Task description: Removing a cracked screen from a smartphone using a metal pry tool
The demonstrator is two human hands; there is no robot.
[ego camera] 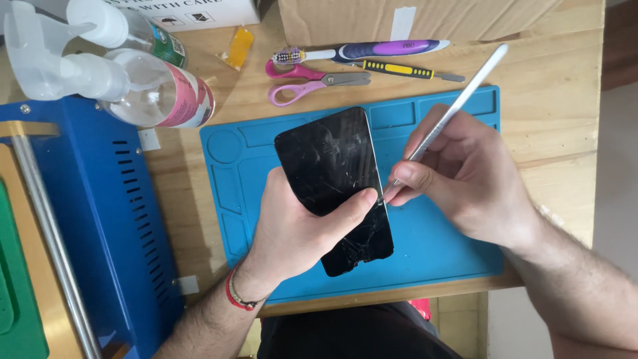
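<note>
Seen from the head camera, a person works over a blue mat point(452, 246) on a wooden desk point(558, 86). The left hand point(299, 229) is closed around a black phone point(329, 179), lifting it tilted above the mat with the thumb pressed on its right edge; the screen is webbed with cracks, thickest near the lower end. The right hand point(465, 176) has its grip pinched shut on a slim metal pry tool point(458, 106), held like a pen, its tip touching the phone's right edge just beside the left thumb.

Behind the mat lie pink scissors point(312, 83), a purple toothbrush point(372, 51) and a small yellow-handled screwdriver point(399, 69), in front of a cardboard box point(412, 16). Two clear spray bottles point(133, 73) rest at the upper left, next to a blue machine point(100, 219) beside the mat.

The risk, by the look of it, is the tip: worked so close to the thumb, a slip off the edge could jab the skin or skate across the glass. Too much leverage on a panel this fractured could also shed splinters or deepen the cracks.
</note>
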